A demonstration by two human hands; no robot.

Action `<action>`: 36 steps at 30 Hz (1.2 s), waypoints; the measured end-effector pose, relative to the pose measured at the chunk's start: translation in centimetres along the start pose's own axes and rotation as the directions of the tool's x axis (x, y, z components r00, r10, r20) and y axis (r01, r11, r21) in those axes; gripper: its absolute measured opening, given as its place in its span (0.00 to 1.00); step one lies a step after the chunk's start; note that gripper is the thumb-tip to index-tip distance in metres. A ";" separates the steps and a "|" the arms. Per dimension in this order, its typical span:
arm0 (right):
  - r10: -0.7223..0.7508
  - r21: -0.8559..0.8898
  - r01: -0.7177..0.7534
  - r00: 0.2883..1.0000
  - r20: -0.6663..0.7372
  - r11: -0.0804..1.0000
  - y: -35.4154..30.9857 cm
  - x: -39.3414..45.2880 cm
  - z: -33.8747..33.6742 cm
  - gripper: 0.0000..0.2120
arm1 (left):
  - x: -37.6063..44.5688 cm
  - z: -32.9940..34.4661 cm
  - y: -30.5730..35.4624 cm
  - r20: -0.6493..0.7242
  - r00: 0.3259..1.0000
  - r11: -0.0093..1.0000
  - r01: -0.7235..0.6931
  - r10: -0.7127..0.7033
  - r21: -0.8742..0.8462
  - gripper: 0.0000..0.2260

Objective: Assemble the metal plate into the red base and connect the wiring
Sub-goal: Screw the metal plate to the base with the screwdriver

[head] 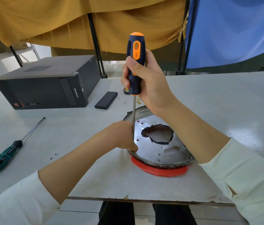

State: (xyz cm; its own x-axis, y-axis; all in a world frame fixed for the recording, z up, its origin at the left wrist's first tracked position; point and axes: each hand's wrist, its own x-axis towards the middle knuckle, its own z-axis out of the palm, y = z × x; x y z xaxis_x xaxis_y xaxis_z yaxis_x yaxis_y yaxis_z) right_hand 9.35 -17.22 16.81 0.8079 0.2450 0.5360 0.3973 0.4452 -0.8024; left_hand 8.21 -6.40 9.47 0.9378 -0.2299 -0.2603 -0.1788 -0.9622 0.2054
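A round metal plate (pixel 154 148) with a tape-edged hole in its middle sits in the red base (pixel 160 170) on the table. My right hand (pixel 149 82) grips the handle of an orange-and-black screwdriver (pixel 135 62) held upright, its shaft running down to the plate's left edge. My left hand (pixel 123 135) is curled around the lower shaft there and rests on the plate's rim; the tip is hidden behind its fingers. No wiring shows.
A green-handled screwdriver (pixel 12 147) lies at the left. A black computer case (pixel 47 83) stands at the back left, a flat black box (pixel 106 100) beside it. A tape roll (pixel 126 91) and small loose screws (pixel 124 102) lie behind the plate. The table's front edge (pixel 128 198) is close.
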 end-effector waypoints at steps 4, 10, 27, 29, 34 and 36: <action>-0.057 -0.024 0.057 0.998 -0.032 0.998 0.2 -0.1 0.1 0.05 | 0.0 0.0 0.0 -0.001 1.000 1.000 0.011 -0.011 0.007 0.12; -0.109 -0.173 0.101 0.993 -0.035 0.980 0.1 -0.2 0.2 0.08 | 0.1 0.0 0.0 -0.009 1.000 1.000 0.003 -0.003 0.009 0.10; 0.189 -0.185 -0.172 0.979 0.078 0.968 -1.5 0.6 -0.1 0.14 | -0.2 -1.5 -1.4 0.142 0.987 0.997 -0.066 0.070 -0.033 0.14; 0.177 -0.202 -0.153 0.978 0.106 0.967 -1.7 0.6 -0.2 0.14 | -0.4 -2.8 -2.9 0.219 0.970 0.985 -0.070 0.104 -0.160 0.20; 0.194 -0.230 -0.154 0.968 0.160 0.961 -1.8 0.5 0.1 0.14 | 0.6 -1.0 -6.3 0.007 0.989 0.738 -0.107 0.149 -0.667 0.34; 0.205 -0.152 -0.178 0.961 0.187 0.972 -1.8 0.6 0.2 0.13 | 1.1 1.7 -6.3 -0.085 0.991 0.593 -0.130 0.103 -0.794 0.39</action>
State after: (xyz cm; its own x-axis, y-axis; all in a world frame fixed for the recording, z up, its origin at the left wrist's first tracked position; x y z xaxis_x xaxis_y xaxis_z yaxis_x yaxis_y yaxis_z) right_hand 8.97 -17.68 18.63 0.7760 0.4881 0.3994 0.3089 0.2579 -0.9154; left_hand 9.83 -0.84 6.35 0.9361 -0.3150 -0.1568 0.0086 -0.4249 0.9052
